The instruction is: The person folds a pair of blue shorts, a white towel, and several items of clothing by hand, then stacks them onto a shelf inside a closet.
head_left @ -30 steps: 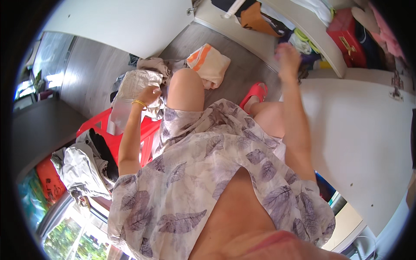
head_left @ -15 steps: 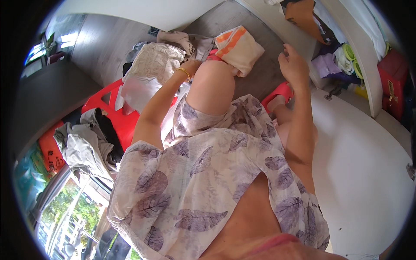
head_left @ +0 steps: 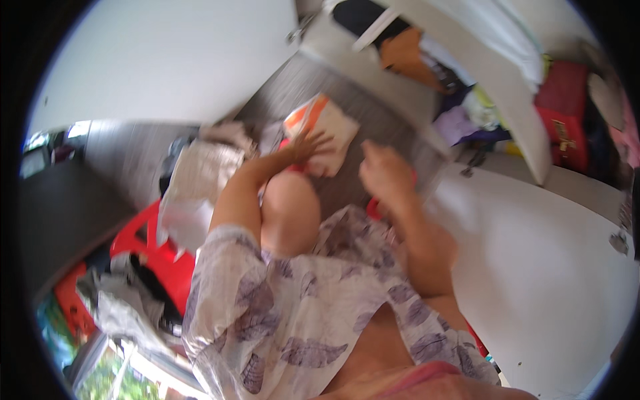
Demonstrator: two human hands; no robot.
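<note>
A folded cream towel with orange stripes (head_left: 341, 137) lies beyond my raised knee, near the floor. My left hand (head_left: 311, 148) reaches over the knee with its fingers spread over the towel's near left side; whether it touches the cloth or hovers just above, I cannot tell. To the right of the towel is my right hand (head_left: 387, 172), apart from it. Its fingers are blurred by motion and partly bent, and no object shows in them. Left of my knee a cream garment (head_left: 203, 167) lies among other heaped clothes.
A red plastic chair (head_left: 143, 233) with clothes on it stands at the left, beside a dark cabinet (head_left: 73, 187). Open white cupboard doors stand at the upper left (head_left: 180, 60) and right (head_left: 533, 267). Low shelves hold clothes and a red bag (head_left: 563, 113).
My left hand has moved from beside the knee forward to the towel and spread its fingers. My right hand has come closer to the towel. The view has shifted, bringing the upper-left door further in.
</note>
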